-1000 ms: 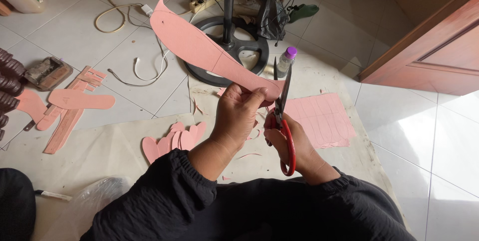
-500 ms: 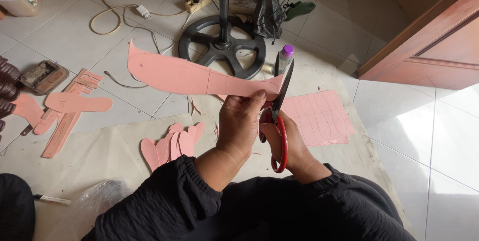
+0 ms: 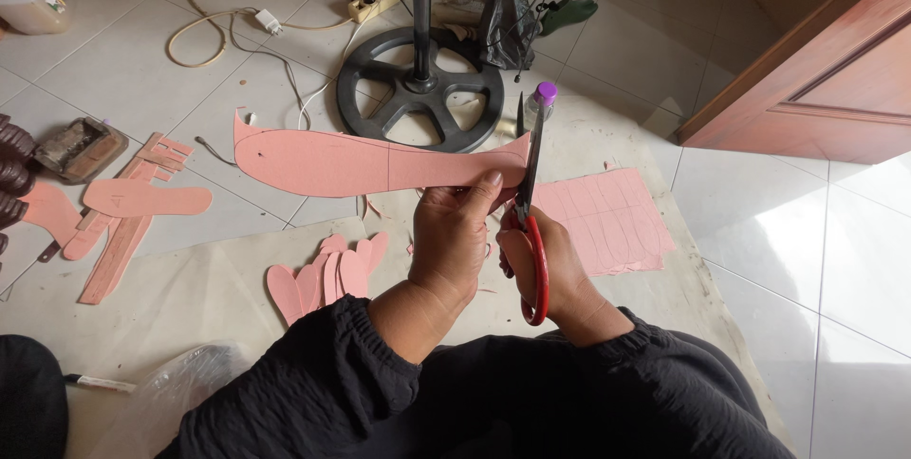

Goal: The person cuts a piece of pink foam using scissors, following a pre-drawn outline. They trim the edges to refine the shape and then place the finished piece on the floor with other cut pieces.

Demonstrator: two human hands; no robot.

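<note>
The long pink sheet (image 3: 361, 163) hung over the tiled floor (image 3: 142, 79), its right end pinched in the left hand (image 3: 455, 236) — red-handled scissors (image 3: 529, 222) clasped in the right hand (image 3: 546, 269), blades at that edge. Best kept taut — short snips along the line.

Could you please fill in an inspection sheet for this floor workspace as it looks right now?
Surface: tiled floor with a beige mat.
Job's things: long pink sheet, red-handled scissors cutting its right end.
Clutter: pink cut-outs, pink strips, marked pink sheet, plastic bag.
Hands: left hand pinches the sheet; right hand works the scissors.
Cables: cord and power strip.
Surroundings: fan base, wooden door.
</note>
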